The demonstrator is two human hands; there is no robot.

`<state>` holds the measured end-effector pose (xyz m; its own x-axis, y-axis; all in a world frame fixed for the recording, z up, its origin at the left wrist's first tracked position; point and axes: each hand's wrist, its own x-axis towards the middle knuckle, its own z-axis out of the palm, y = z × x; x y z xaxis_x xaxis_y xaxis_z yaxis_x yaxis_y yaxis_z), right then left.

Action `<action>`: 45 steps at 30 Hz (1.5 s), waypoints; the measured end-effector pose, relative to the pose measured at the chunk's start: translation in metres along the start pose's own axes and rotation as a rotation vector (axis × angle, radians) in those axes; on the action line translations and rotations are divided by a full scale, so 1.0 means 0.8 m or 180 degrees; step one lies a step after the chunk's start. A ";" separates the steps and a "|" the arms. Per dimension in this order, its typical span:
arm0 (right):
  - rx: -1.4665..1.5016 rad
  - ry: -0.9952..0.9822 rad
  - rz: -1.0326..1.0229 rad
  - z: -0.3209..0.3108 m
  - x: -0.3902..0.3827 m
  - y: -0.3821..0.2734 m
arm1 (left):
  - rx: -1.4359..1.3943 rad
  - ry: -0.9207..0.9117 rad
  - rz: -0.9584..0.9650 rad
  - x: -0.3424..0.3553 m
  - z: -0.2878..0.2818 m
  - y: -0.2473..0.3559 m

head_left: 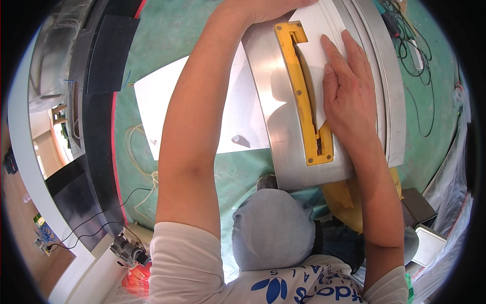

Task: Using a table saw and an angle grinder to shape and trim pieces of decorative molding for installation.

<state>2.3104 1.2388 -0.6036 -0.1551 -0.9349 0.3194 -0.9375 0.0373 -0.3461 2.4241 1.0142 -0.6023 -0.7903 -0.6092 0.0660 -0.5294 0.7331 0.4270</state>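
A metal table saw top (276,96) with a yellow slotted insert (306,96) lies in front of me. A thin white strip (319,30) rests on it beside the slot. My right hand (349,91) lies flat with fingers together on the white strip, just right of the yellow insert. My left hand (266,9) reaches over the far end of the saw top and presses on the white strip near the top edge; its fingers are cut off by the frame. My knees in grey trousers (273,228) are below the saw.
A white sheet (162,101) lies on the green floor covering (167,30) left of the saw. Black cables (412,45) trail at upper right. A small motor tool (129,251) sits at lower left. Dark panels (109,50) stand at left; boxes (420,207) at lower right.
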 end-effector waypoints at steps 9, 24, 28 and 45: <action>0.0053 0.0012 0.0000 -0.002 -0.006 -0.001 | 0.0089 -0.0003 -0.0081 -0.004 0.000 0.005; -0.0063 0.0184 -0.0043 -0.007 0.025 0.041 | -0.1904 0.0520 -0.0549 0.004 -0.011 0.008; 0.0174 0.0179 -0.0500 0.019 0.086 0.079 | -0.2157 0.0609 -0.0747 0.020 -0.007 -0.011; -0.0479 -0.2611 0.0165 0.033 0.329 0.159 | -0.2981 0.1730 -0.0849 0.040 0.004 -0.055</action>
<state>2.1586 0.9881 -0.5869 0.0223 -0.8890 -0.4574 -0.9760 0.0797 -0.2025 2.4211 0.9637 -0.6217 -0.3245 -0.9324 0.1590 -0.0393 0.1812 0.9827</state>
